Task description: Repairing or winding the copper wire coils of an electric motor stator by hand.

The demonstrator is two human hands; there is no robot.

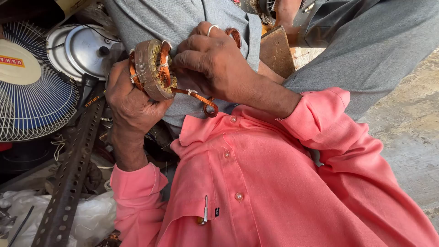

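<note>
Closest to you: pink shirt [274,183] fills the lower frame, a metal pen clip [205,211] showing at the chest pocket, the rest of the pen hidden inside. Your left hand [130,103] has its fingers wrapped around the stator core [153,73], a round laminated ring held on edge against your lap; palm covers its rear side, so the back windings can't be read. Your right hand [212,64], silver ring on one finger, has its fingers pinched close at the copper winding [164,68] on the ring's face; whether the tips actually grip wire is hidden behind the knuckles. A loose copper coil loop [208,105] hangs off the core just below the right hand, tied with white thread; another loop peeks out behind the right hand, mostly covered. Grey trousers [183,18] back everything up, so little free room behind the core. Left side is crowded: a perforated dark metal angle bar [73,174] runs diagonally from bottom edge up toward the left hand, white plastic sheet [91,215] under it, cut off at the bottom. Farther left, a fan guard [32,87] with a round cream centre cap carrying a red rectangular label, cropped by the frame edge. Behind it a round silver motor cover [84,48]. Right side is open concrete floor [411,128]. A brown wooden block [276,52] sits by the knee at top.
</note>
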